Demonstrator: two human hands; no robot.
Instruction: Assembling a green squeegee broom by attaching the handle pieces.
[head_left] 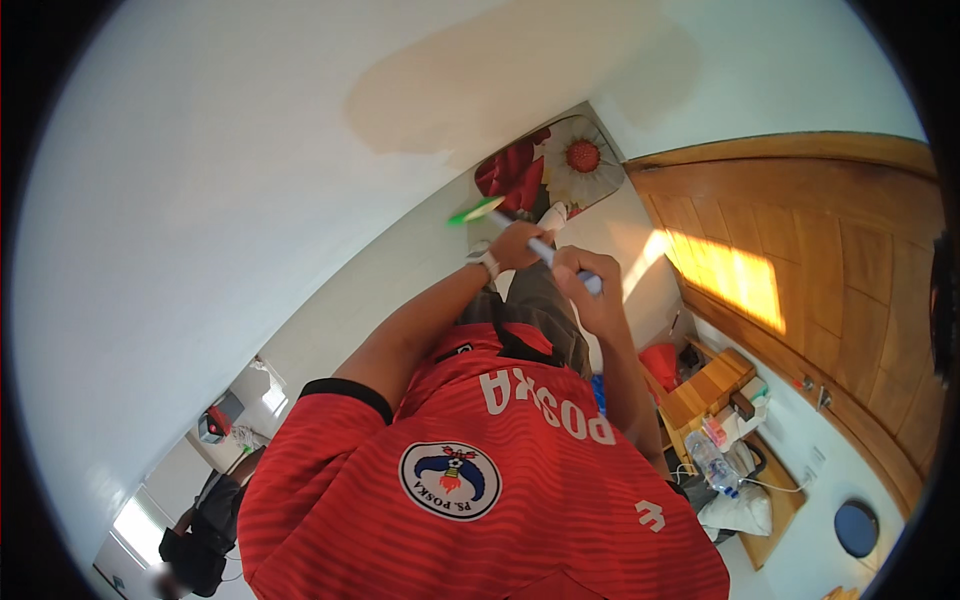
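Both of my hands are closed around a pale grey-blue handle (541, 251) in front of my body. My left hand (515, 246), with a light band at its wrist, grips it nearer the head. My right hand (588, 282) wraps the other end, whose tip pokes out past the fingers. At the far left end is a green and yellow head (476, 210), blurred, close to the base of the white wall. The kind of tool is unclear, perhaps a small broom or brush. Below the hands, one light-coloured foot (552, 217) shows.
A floral mat (575, 165) lies in the corner ahead. On the right stands a wooden door (800, 240) with a sunlit patch. Behind it, a wooden table (715, 388) carries a plastic bottle (712, 462) and clutter. Another person (200, 525) in dark clothes is at lower left.
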